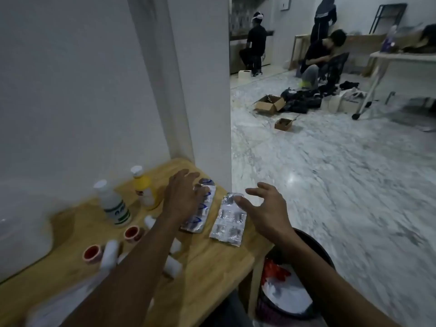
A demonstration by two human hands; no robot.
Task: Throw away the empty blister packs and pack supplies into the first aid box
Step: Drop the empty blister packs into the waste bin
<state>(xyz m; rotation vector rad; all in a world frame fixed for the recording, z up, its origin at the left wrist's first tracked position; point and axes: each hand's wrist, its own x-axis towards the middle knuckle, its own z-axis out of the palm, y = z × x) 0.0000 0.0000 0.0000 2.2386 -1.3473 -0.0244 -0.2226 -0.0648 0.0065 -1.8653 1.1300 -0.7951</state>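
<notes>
Two silver blister packs lie on the wooden table near its right edge. My left hand hovers flat over the left blister pack, which has blue print, with its fingers spread and partly covering it. My right hand is open with curled fingers, and its fingertips are at the top of the right blister pack. A dark bin with white and red waste stands on the floor beside the table, under my right forearm. The first aid box is not clearly visible.
A white bottle and a yellow bottle stand at the back of the table. Two red-centred tape rolls and small white rolls lie nearer. A white wall corner rises behind. People and cardboard boxes occupy the far floor.
</notes>
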